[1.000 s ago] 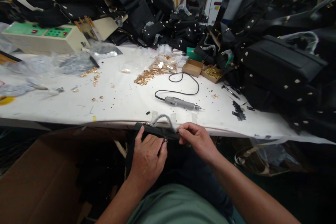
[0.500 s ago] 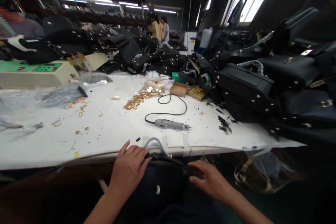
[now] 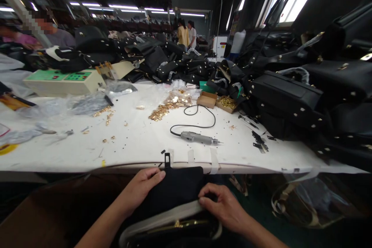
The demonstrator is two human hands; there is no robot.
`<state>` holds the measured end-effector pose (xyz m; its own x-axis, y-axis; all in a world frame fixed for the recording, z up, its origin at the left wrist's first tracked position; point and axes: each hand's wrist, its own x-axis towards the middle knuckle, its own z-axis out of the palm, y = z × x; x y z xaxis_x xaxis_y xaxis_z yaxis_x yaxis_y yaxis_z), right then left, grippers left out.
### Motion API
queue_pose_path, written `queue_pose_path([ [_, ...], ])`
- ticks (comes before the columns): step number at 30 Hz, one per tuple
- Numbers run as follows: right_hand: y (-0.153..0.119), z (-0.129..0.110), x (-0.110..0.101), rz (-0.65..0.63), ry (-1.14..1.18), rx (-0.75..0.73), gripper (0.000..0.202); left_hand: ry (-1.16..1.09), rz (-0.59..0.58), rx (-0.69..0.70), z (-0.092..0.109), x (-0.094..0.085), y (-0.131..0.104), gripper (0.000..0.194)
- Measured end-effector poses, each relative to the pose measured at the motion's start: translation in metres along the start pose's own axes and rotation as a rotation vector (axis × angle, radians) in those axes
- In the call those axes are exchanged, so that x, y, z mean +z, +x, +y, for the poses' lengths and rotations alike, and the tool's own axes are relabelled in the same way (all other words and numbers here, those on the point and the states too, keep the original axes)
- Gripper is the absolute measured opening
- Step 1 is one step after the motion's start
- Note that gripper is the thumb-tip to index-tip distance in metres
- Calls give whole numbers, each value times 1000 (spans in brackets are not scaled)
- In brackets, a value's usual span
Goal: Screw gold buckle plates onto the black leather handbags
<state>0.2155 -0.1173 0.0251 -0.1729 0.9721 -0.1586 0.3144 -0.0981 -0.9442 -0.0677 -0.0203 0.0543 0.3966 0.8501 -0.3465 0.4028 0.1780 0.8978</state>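
White worktable [image 3: 139, 143] in a bag workshop, black bag [image 3: 177, 190] held below its near edge
Left hand [image 3: 139, 188] lies flat on the bag's left side, fingers extended, not gripping; right hand [image 3: 223, 207] curled, fingertips pinching the bag's pale rim. Electric screwdriver [image 3: 197, 137] with coiled cord sits on the table just beyond, gold fittings [image 3: 162, 110] further back, stacked black bags [image 3: 287, 97] to the right
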Motion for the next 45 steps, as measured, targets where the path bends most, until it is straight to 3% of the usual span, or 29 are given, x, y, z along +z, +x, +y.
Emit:
queue_pose_path([
  [2,-10,-12,-10,-58,-17,73,13,39,-24,12,-4,10,13,50],
  [4,-13,-16,-19,-60,-46,149,11,213,0,87,-6,22,27,47],
  [9,9,5,-31,-54,-105,260,13,919,302,333,5,50,47,19],
  [12,28,8,-39,-64,-316,208,13,1107,344,475,14,55,51,22],
  [16,64,-11,-57,95,-618,7,15,1113,223,514,13,55,59,30],
  [20,123,-19,-68,297,-796,-215,27,1115,183,516,4,58,64,30],
  [23,160,-11,-70,228,-940,-176,34,1080,240,541,-5,61,62,32],
  [26,176,1,-76,197,-1005,-139,33,1019,293,604,-14,61,61,39],
  [31,176,17,-103,326,-992,-88,32,843,360,675,-22,60,67,36],
  [34,181,18,-113,390,-993,-75,30,697,440,704,-25,61,76,24],
  [36,189,10,-110,419,-975,-157,28,618,501,723,-28,63,83,14],
  [39,217,-12,-89,379,-862,-318,26,570,545,745,-33,63,91,11],
  [45,333,-55,-17,143,-646,-388,23,596,545,793,-43,63,101,9],
])
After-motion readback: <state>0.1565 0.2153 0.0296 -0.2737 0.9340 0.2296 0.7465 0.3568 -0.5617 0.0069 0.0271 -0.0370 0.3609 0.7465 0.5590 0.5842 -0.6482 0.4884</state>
